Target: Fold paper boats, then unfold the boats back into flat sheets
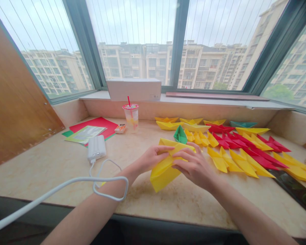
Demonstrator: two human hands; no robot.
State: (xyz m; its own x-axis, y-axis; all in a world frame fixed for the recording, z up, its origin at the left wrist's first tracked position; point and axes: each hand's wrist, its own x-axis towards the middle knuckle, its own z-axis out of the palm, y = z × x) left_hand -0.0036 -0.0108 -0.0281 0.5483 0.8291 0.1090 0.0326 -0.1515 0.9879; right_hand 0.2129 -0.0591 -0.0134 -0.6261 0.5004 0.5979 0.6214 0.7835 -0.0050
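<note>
A partly folded sheet of yellow paper (163,170) lies on the beige stone ledge (53,170) in front of me. My left hand (151,157) grips its left upper edge, fingers pinched on the fold. My right hand (193,166) presses on its right side, fingers curled over the paper. Just beyond the sheet stands a small green paper boat (180,135).
Several finished yellow paper boats (241,163) and red paper boats (234,140) lie in rows to the right. A white power bank (96,147) with a white cable (66,185) sits at left, near coloured paper sheets (91,131), a drink cup with a red straw (131,115) and a white box (134,89).
</note>
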